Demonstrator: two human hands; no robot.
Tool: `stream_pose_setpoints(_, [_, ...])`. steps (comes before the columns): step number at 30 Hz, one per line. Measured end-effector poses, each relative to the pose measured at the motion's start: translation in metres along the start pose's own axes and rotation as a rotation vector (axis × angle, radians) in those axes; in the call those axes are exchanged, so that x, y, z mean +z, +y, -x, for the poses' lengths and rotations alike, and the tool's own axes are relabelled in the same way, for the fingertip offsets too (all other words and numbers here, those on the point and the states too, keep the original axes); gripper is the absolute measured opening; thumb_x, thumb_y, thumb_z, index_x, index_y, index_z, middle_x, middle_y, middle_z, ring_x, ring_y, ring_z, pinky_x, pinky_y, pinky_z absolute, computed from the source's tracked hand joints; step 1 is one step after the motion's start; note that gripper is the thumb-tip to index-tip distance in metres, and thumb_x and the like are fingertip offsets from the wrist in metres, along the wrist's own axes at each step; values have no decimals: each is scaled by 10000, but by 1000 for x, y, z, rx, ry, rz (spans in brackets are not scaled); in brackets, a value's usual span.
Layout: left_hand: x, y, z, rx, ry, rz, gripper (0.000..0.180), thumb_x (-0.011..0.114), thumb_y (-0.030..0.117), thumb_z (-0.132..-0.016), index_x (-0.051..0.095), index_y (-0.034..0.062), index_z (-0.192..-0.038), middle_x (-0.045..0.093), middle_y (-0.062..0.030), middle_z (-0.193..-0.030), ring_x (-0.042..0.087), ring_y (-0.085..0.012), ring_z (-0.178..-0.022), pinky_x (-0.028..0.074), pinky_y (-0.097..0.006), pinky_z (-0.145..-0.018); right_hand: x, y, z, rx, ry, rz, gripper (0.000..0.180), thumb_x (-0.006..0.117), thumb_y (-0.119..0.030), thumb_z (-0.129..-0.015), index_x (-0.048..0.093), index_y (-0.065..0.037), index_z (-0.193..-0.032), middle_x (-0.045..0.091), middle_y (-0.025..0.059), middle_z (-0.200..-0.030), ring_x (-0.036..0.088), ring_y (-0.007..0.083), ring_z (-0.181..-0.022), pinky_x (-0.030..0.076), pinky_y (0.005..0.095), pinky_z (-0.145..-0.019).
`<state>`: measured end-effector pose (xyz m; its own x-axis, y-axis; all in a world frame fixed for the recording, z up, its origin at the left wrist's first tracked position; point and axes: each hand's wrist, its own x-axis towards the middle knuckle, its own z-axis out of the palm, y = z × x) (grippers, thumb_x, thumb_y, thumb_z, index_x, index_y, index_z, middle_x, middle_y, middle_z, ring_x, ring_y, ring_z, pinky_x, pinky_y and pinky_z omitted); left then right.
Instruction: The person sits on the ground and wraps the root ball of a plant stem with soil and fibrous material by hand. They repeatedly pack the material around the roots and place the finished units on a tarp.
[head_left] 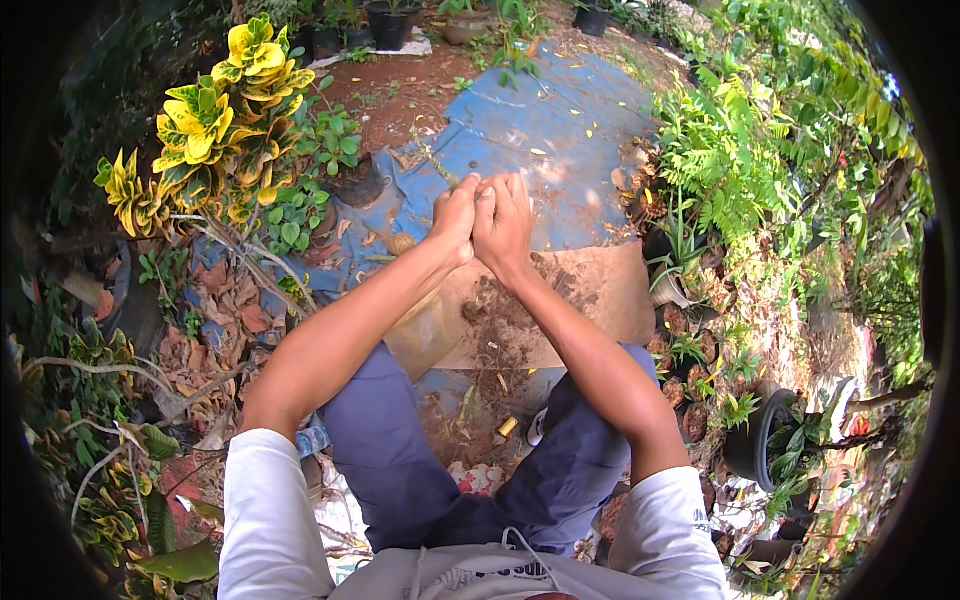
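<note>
Out in front of me, both hands are raised and pressed together above a blue tarp [590, 130]. A thin greenish-brown plant stem [438, 165] sticks out past the fingers of my left hand [455, 217], which is closed around its lower end. Against it, my right hand [503, 222] is closed too, thumb up beside the left thumb. What lies between the right fingers is hidden. Below the hands, a brown sheet [615, 295] bears loose dark soil [490, 315]. A small yellow cylinder [508, 427] lies on the ground between my legs.
At the left stands a yellow-green leafy shrub [195, 130] with bare branches. Dry leaves [215, 285] lie below it. Along the right are green plants [720, 140], a row of small pots [680, 350] and a tipped black pot [760, 440]. More black pots [390, 25] line the back.
</note>
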<state>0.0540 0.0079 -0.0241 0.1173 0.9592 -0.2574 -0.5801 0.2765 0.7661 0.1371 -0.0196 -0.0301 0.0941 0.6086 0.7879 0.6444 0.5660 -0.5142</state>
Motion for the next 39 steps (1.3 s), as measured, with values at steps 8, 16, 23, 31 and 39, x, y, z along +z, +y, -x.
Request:
stream_pose_setpoints(8, [-10,18,3,-109,98,-2,392,572,460,-947,570,68,-962,636,-72,-877,649,-217,-779,591,-377,-678,-15,51,-14,565,-179,-448,381,457,-343,-1005,631,-5,-1002,676,134,-887,629,169,-861,458,349,-809])
stream_pose_setpoints(16, [-23,26,12,-137,-50,-62,273,695,279,-884,577,50,-974,640,-82,-903,658,-194,-814,624,-339,-709,-44,202,26,402,-1140,391,280,655,-293,-845,725,-53,-971,722,184,-905,687,329,-931,536,409,-840])
stream_pose_setpoints(23, [-48,30,11,-88,-102,-256,221,687,181,-888,564,14,-965,641,-112,-902,671,-197,-775,629,-343,-695,6,282,158,746,-1024,561,294,640,-194,-834,677,-42,-1083,678,214,-1119,634,355,-1085,496,425,-926])
stream_pose_setpoints(31, [-80,45,13,6,-51,-402,226,638,163,-916,509,6,-1014,618,-107,-928,659,-198,-777,605,-324,-677,30,283,258,788,-972,655,402,544,-349,-946,613,-168,-1298,560,144,-1374,496,357,-1277,418,481,-1055])
stream_pose_setpoints(39, [-98,44,3,110,103,-481,252,646,177,-893,514,0,-1014,634,-109,-892,648,-188,-737,578,-338,-648,16,281,238,898,-691,545,283,625,-264,-876,706,-46,-1038,690,209,-1022,665,373,-997,520,466,-882])
